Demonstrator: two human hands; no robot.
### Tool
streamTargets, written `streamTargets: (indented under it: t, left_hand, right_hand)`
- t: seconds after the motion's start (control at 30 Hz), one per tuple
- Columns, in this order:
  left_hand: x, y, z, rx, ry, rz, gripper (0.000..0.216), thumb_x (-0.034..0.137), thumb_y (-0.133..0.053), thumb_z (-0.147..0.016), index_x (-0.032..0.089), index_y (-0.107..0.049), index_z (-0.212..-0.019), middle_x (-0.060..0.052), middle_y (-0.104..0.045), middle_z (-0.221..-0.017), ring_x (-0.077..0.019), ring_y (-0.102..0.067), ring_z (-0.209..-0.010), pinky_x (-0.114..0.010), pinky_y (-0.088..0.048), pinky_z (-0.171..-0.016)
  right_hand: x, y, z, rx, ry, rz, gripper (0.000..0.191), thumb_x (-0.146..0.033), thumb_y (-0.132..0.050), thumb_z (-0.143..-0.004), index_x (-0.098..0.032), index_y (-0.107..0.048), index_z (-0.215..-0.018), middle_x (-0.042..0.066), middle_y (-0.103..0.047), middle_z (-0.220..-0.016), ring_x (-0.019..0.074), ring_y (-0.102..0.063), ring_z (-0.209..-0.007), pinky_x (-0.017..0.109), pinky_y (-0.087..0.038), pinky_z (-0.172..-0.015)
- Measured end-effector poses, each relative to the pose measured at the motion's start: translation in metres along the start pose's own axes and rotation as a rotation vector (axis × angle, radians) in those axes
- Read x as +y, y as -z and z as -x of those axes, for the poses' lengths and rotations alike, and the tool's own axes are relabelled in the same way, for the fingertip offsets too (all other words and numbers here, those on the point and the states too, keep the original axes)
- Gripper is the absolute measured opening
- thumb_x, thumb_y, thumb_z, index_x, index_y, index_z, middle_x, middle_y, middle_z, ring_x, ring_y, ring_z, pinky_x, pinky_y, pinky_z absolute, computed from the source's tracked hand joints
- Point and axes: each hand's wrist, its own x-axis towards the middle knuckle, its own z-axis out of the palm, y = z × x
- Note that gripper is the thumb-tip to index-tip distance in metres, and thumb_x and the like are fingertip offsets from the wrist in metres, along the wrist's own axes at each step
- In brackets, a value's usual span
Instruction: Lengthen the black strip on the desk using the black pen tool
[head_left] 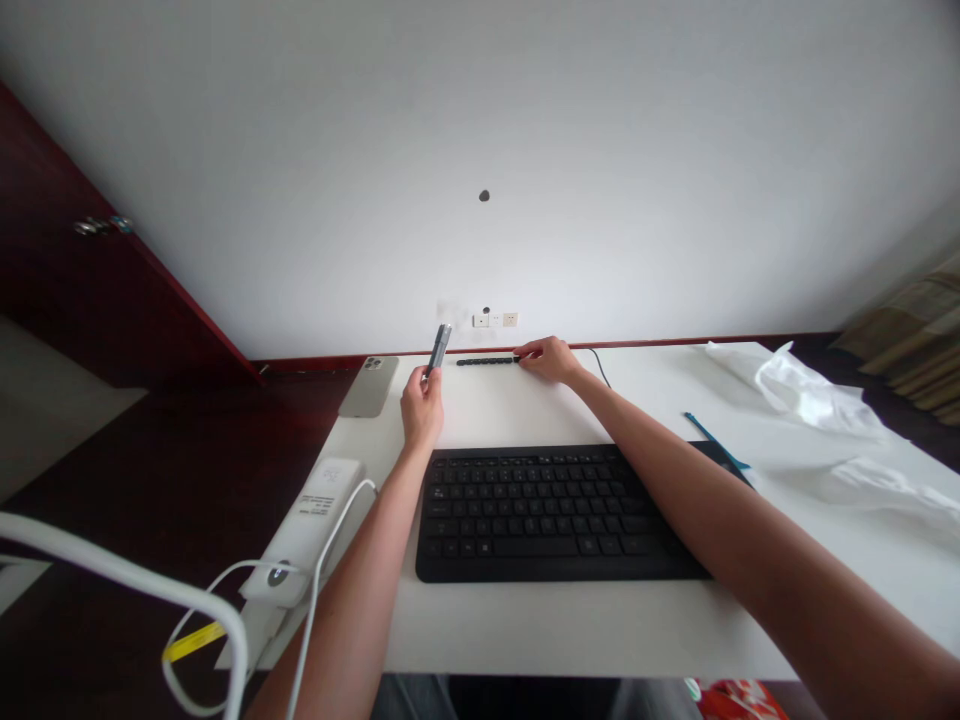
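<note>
My left hand (423, 408) is closed around a slim grey-and-black pen-like tool (438, 350), which points up and away with a light tip; its exact kind is unclear. At the back of the white table, a row of small black pieces that look like keycaps (486, 361) lies in a line. The fingers of my right hand (549, 358) are pinched at the right end of that row, on a small black keycap. Below both hands lies a black keyboard (525, 546), its right part hidden under my right forearm.
A phone (369, 388) and a white power strip (307, 530) with white cables line the table's left side. A blue strip-like tool (716, 440) and crumpled clear plastic bags (806, 390) lie to the right. A thin black cable (602, 367) runs behind my right wrist.
</note>
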Motion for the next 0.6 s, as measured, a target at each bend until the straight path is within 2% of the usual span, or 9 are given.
streamTargets:
  t: [0.6]
  left_hand:
    - [0.0018,0.0007,0.0007,-0.043,0.008,-0.003,0.034,0.052,-0.051,-0.096,0.021,-0.065,-0.100,-0.003,-0.067,-0.077,-0.0185,-0.065,-0.074,-0.024,-0.045,-0.063]
  right_hand:
    - [-0.0060,-0.0006,0.0012,-0.003,0.005,0.023,0.030,-0.022,-0.073,-0.079,-0.023,-0.084,-0.107,0.004,-0.082,-0.095,0.0195,-0.074,-0.086,0.027,-0.057,-0.081]
